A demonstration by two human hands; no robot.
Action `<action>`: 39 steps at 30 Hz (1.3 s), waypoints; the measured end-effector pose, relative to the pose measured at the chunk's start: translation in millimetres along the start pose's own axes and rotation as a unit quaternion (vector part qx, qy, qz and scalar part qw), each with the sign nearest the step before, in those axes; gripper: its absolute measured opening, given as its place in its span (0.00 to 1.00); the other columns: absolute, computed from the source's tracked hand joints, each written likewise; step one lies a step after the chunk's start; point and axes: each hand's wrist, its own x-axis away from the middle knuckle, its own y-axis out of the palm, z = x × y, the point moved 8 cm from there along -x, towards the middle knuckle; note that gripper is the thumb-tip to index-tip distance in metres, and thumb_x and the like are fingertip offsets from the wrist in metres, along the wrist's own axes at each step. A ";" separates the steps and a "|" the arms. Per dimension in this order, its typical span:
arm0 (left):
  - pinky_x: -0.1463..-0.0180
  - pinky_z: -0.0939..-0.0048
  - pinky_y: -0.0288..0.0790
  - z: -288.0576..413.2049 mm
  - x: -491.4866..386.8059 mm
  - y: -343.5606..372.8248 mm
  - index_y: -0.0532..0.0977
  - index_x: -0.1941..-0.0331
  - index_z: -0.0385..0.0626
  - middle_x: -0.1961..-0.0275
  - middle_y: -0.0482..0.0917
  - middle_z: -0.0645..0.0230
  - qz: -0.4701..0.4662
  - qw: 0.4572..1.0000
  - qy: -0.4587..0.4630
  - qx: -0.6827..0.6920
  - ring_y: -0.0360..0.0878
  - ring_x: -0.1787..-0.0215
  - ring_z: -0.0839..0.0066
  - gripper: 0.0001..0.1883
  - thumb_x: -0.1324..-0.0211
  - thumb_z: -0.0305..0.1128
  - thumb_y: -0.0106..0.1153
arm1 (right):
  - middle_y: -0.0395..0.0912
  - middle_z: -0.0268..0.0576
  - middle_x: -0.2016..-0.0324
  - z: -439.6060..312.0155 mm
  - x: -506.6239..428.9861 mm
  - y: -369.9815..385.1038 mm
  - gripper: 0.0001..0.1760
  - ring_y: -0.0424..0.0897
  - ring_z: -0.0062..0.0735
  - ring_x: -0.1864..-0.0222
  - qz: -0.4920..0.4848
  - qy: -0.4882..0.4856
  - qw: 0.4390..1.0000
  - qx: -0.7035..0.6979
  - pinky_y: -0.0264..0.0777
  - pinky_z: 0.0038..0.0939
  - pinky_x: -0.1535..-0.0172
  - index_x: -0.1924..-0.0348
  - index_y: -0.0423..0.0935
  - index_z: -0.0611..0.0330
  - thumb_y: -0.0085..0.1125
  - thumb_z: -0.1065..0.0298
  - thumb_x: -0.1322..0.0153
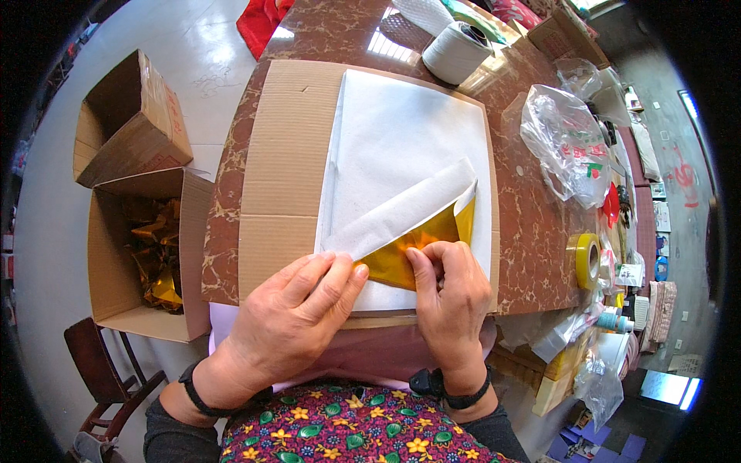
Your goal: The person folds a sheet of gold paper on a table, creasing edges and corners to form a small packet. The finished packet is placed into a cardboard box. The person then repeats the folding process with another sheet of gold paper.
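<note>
A stack of white paper sheets (405, 127) lies on a flat piece of corrugated cardboard (278, 173) before me. On its lower part is a gold foil sheet (428, 231) with a white paper backing, partly folded over into a slanted white band (405, 202). My left hand (307, 312) pinches the lower left end of this band between thumb and fingers. Over the gold face, my right hand (451, 283) has its thumb and curled forefinger together, gripping the foil's lower edge. The foil's upper right corner curls up.
Left of the brown marble-patterned table (538, 243) stand two open cardboard boxes; the nearer box (194, 254) holds folded gold foil pieces (159, 260). A thread cone (454, 55), a clear plastic bag (570, 144) and a yellow tape roll (587, 260) sit around the cardboard.
</note>
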 end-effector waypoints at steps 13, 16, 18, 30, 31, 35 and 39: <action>0.27 0.58 0.71 19.8 -5.6 5.9 0.80 0.37 0.41 0.49 0.78 0.64 -0.033 0.993 0.031 -0.109 0.76 0.42 0.68 0.24 0.35 0.33 0.55 | 0.76 0.42 0.71 3.0 3.1 2.1 0.10 0.80 0.47 0.68 0.020 0.000 1.000 -0.009 0.71 0.43 0.64 0.63 0.76 0.57 0.70 0.66 0.26; 0.28 0.56 0.71 19.1 -7.6 4.8 0.80 0.37 0.42 0.51 0.77 0.64 -0.019 0.996 0.013 -0.081 0.76 0.45 0.68 0.23 0.36 0.32 0.55 | 0.77 0.42 0.69 0.2 2.6 2.2 0.09 0.81 0.47 0.67 0.029 -0.021 0.999 0.017 0.73 0.44 0.63 0.61 0.77 0.57 0.70 0.67 0.26; 0.28 0.56 0.71 20.8 -8.3 6.2 0.79 0.38 0.42 0.51 0.76 0.63 -0.019 0.996 0.014 -0.089 0.76 0.46 0.68 0.23 0.36 0.32 0.55 | 0.78 0.42 0.68 -3.0 1.2 -1.8 0.09 0.81 0.46 0.66 0.063 -0.046 0.996 0.037 0.74 0.43 0.62 0.60 0.78 0.56 0.70 0.68 0.26; 0.33 0.53 0.75 21.7 -7.5 7.8 0.84 0.48 0.48 0.47 0.79 0.63 0.008 0.995 0.003 -0.098 0.79 0.46 0.64 0.17 0.42 0.32 0.61 | 0.79 0.58 0.33 -33.8 54.1 14.0 0.21 0.78 0.49 0.30 -0.029 -0.255 0.966 -0.018 0.66 0.46 0.25 0.36 0.77 0.71 0.54 0.75 0.22; 0.35 0.53 0.77 22.5 -8.0 6.2 0.85 0.48 0.50 0.47 0.79 0.64 0.016 0.995 -0.005 -0.097 0.79 0.48 0.63 0.18 0.43 0.31 0.62 | 0.78 0.58 0.33 -30.8 56.8 15.5 0.23 0.77 0.50 0.29 -0.032 -0.258 0.966 0.001 0.64 0.47 0.24 0.35 0.76 0.71 0.52 0.73 0.21; 0.34 0.54 0.76 23.8 -10.2 5.8 0.83 0.39 0.52 0.47 0.77 0.66 -0.002 0.994 -0.014 -0.112 0.78 0.48 0.65 0.24 0.41 0.30 0.60 | 0.76 0.59 0.31 -16.3 66.6 12.5 0.25 0.74 0.50 0.26 -0.029 -0.261 0.964 0.051 0.61 0.47 0.22 0.33 0.74 0.72 0.48 0.69 0.21; 0.32 0.54 0.74 23.2 -8.5 6.1 0.79 0.34 0.53 0.46 0.75 0.64 -0.030 0.991 0.000 -0.133 0.77 0.45 0.66 0.26 0.37 0.31 0.57 | 0.77 0.59 0.31 1.5 78.8 1.1 0.25 0.74 0.50 0.26 -0.037 -0.238 0.968 0.069 0.61 0.47 0.22 0.34 0.75 0.72 0.48 0.70 0.21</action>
